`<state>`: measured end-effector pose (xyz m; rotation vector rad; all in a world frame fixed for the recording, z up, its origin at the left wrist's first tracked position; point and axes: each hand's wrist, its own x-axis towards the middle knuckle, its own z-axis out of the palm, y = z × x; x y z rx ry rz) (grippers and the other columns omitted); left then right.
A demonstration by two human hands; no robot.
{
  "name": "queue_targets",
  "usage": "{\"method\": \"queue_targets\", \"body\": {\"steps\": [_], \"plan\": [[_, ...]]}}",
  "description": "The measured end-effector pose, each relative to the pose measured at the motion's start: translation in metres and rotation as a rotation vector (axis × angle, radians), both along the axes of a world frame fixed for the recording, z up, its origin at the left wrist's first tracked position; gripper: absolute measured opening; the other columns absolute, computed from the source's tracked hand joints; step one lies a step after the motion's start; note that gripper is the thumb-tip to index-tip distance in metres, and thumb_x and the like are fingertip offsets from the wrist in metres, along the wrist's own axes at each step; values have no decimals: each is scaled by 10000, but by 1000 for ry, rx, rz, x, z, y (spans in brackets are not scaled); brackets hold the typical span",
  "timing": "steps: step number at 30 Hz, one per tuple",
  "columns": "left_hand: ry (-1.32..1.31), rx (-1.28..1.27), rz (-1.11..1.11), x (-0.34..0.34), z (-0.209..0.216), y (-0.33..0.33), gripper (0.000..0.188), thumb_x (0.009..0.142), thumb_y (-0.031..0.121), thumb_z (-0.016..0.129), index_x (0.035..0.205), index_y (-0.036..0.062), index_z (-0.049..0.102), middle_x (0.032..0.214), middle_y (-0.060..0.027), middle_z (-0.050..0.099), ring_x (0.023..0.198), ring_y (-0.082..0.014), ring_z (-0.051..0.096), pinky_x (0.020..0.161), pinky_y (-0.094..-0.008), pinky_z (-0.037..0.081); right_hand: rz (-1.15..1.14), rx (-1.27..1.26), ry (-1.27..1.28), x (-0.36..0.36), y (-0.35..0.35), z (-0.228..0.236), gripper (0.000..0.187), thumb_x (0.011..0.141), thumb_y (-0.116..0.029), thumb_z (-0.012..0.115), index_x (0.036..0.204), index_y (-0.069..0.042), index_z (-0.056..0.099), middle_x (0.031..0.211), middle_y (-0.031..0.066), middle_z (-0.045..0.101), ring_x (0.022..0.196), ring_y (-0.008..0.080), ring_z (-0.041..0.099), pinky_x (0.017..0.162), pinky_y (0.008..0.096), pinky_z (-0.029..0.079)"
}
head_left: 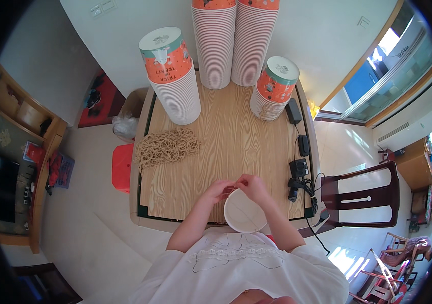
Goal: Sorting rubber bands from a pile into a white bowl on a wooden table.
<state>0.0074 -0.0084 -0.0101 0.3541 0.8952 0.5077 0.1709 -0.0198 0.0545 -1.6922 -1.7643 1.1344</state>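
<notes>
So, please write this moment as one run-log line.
left hand: at far rim of round white paper bucket | right hand: same rim, beside left | tangled tan cord heap: on wood-grain table

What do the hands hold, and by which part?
The left hand and right hand hold the open paper bucket at its far rim; anything else pinched is unclear.

white shirt | short sleeves | pale chest trim, possibly lace

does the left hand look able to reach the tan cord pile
Probably yes: just tabletop shows between the left hand and the tan cord pile, though the hand is busy at the white tub.
</notes>
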Motion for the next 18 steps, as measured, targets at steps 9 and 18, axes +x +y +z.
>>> {"method": "queue_targets", "body": {"steps": [9, 18], "plan": [[11, -100, 49, 1, -4, 2, 195, 773, 216, 603, 893, 62, 593, 807, -41, 604, 741, -147, 569, 682, -286, 461, -4, 195, -184, -10, -6, 8, 121, 711, -147, 610, 765, -40, 624, 738, 124, 608, 676, 270, 592, 614, 353, 469], [32, -43, 39, -4, -15, -1, 159, 769, 183, 601, 881, 70, 603, 792, -30, 604, 718, -121, 566, 653, -267, 459, 86, 187, -132, -2, -2, -1, 141, 729, -134, 584, 817, -39, 639, 779, 134, 615, 699, 263, 594, 643, 344, 471]]}}
